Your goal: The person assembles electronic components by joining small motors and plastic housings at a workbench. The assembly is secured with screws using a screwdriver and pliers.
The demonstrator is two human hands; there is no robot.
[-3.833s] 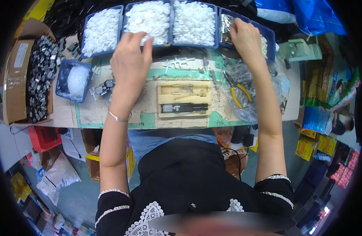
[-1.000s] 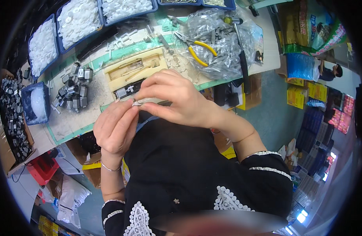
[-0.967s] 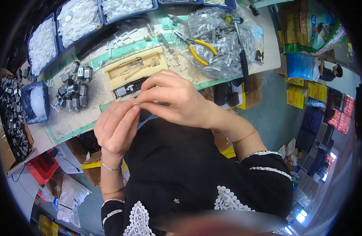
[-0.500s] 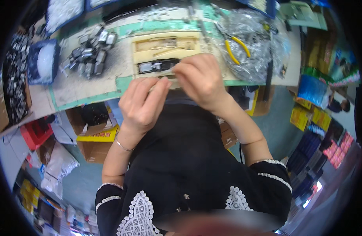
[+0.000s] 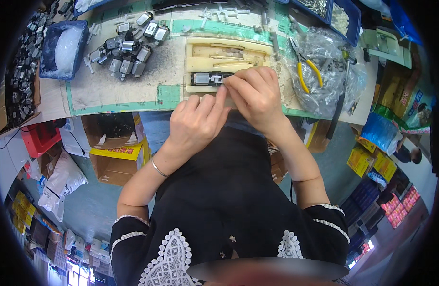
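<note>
The right hand [image 5: 257,97] and left hand [image 5: 196,119] are crowding the black housing [image 5: 199,78], whether grasping anything one cannot tell, and a stray nudge could be knocking its white piece [image 5: 216,79] askew.

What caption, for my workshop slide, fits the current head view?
Both hands at a black assembly in a cream fixture, silvery metal parts piled left, yellow-handled pliers right.

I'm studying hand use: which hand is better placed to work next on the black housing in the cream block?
Probably the right hand: its fingertips are over the black housing. The left hand is mostly in front of the cream block, only its index finger extended there.
</note>
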